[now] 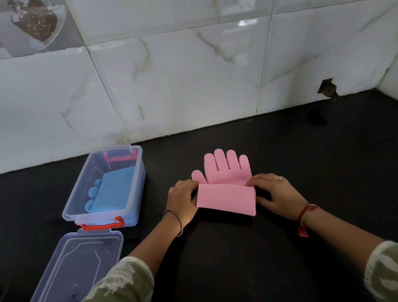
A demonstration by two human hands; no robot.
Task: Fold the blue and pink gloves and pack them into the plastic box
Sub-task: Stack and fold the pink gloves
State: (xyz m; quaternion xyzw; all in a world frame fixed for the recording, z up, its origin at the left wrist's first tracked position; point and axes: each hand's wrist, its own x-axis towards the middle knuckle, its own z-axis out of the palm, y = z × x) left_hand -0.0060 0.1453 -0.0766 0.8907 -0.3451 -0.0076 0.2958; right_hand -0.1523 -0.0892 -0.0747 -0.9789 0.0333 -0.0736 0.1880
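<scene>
Pink glove (226, 188) lies on the black desk (334, 157), fingers pointing toward the tiled wall (182, 76), cuff folded over the palm. Left hand (183, 200) presses the left end of the folded cuff; right hand (276, 191) presses the right end. Each grip is closed on the fold edge, fingers flat against the glove. The folded blue glove (111, 191) rests inside the clear plastic box (73, 209), well left of the pink glove. The box lid (65, 279) lies on the desk just in front of the box.
</scene>
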